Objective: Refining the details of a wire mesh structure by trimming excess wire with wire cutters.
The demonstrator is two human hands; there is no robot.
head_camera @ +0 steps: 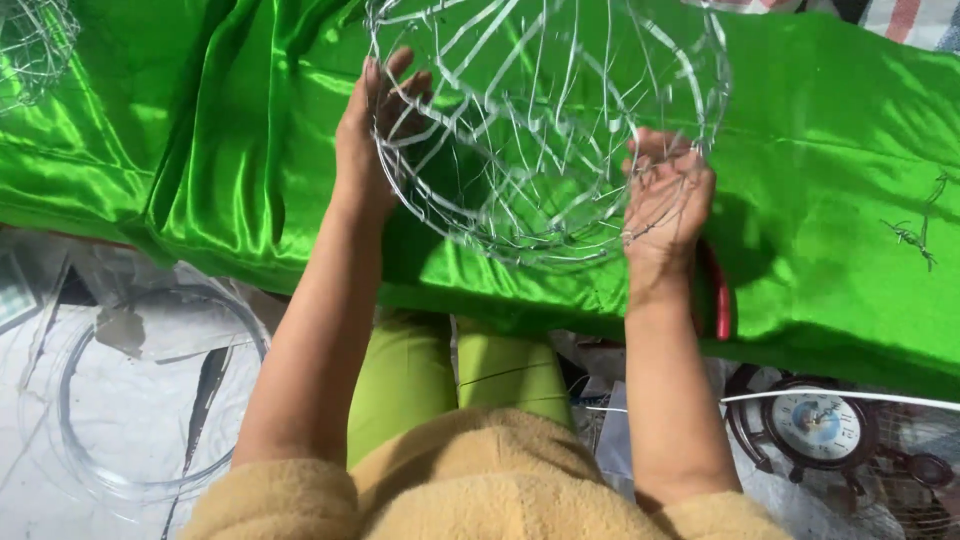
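A round frame of silver wire (545, 120), shaped like a ball cage, is held up over shiny green satin cloth (830, 200). My left hand (375, 130) grips its left rim, fingers curled over the wires. My right hand (665, 200) holds the lower right rim, palm toward me. Both forearms reach up from tan fleece sleeves.
A second wire frame (30, 45) lies at the top left on the cloth. A coil of wire (150, 390) rests on clear plastic at lower left. A red-handled tool (718, 295) sits by my right wrist. A round clock-like ornament (815, 425) lies at lower right. Small wire scrap (915, 235) on the cloth.
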